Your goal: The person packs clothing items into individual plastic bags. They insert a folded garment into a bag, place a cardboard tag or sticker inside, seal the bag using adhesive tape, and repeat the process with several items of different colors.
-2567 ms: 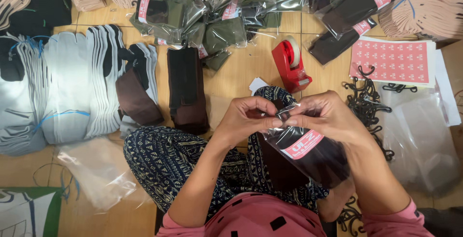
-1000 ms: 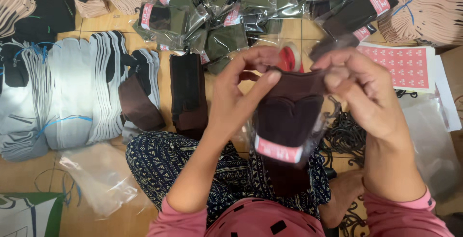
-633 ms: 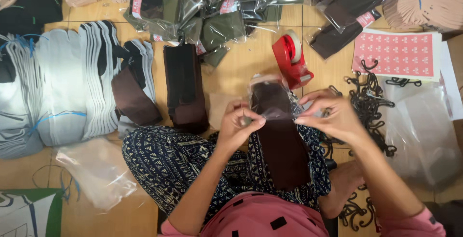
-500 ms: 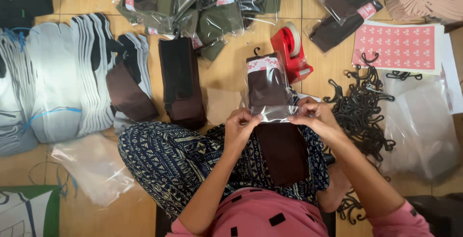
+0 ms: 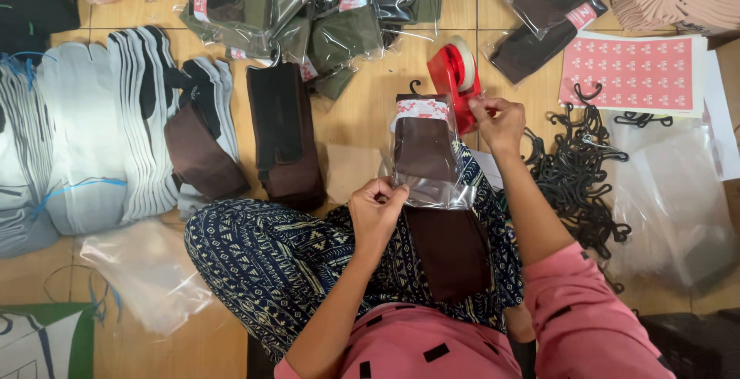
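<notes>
Left hand [image 5: 375, 208] pinches the open end of the clear plastic bag of dark brown socks [image 5: 426, 151] on your knee | right hand [image 5: 497, 121] fingers the red tape dispenser [image 5: 456, 78] | keep the fold flat while you tear tape.

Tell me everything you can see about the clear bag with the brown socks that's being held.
The clear plastic bag is glossy and crinkled, holding folded dark brown socks with a pink-and-white label band near the top and a small black hook sticking out above. It lies lengthwise over the patterned knee, hook end pointing away. The left hand pinches its near, open end; the right hand is at the red tape dispenser beside its top corner.
</notes>
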